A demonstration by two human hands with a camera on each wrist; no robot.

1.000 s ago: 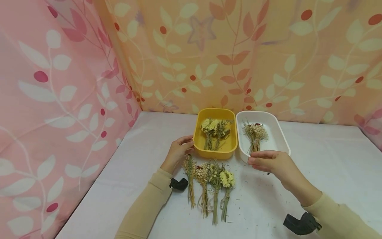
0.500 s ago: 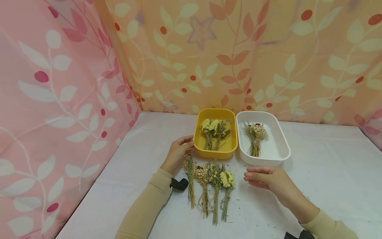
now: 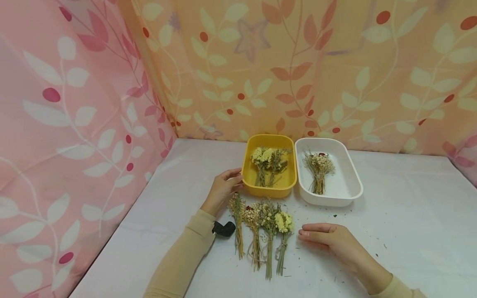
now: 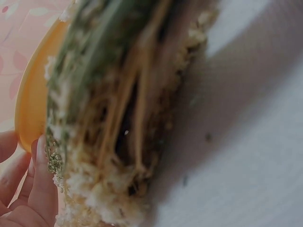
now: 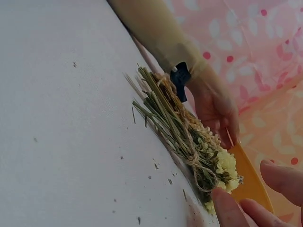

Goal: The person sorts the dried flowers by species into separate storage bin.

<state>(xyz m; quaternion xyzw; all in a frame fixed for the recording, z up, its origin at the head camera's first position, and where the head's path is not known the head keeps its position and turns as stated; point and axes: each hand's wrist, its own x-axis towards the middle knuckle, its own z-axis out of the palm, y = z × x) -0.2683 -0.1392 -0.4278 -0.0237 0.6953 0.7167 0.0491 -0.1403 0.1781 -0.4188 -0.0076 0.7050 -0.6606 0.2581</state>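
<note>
My left hand [image 3: 222, 188] rests its fingers against the near left corner of a yellow tray [image 3: 270, 193], in which dried flower bundles lie. Just in front of the tray, several tied dried flower bundles lie side by side. The rightmost bundle [image 3: 284, 225] has pale yellow heads and a string tie [image 5: 201, 165]. To its right, my right hand [image 3: 335, 242] hovers with fingers extended and nothing in them, fingertips a short gap away. In the left wrist view, blurred stems and blossoms [image 4: 109, 189] cover part of the left hand and tray.
A white tray [image 3: 331, 201] stands against the yellow tray's right side, with dried flowers [image 3: 319, 171] in it. Small plant bits [image 3: 334, 215] are scattered over the white tabletop [image 3: 410, 207]. Patterned cloth [image 3: 261, 82] hangs behind and at the left.
My right hand has left the white tray's front rim and come toward me, down to beside the rightmost flower bundle. The left hand and both trays have stayed nearly still.
</note>
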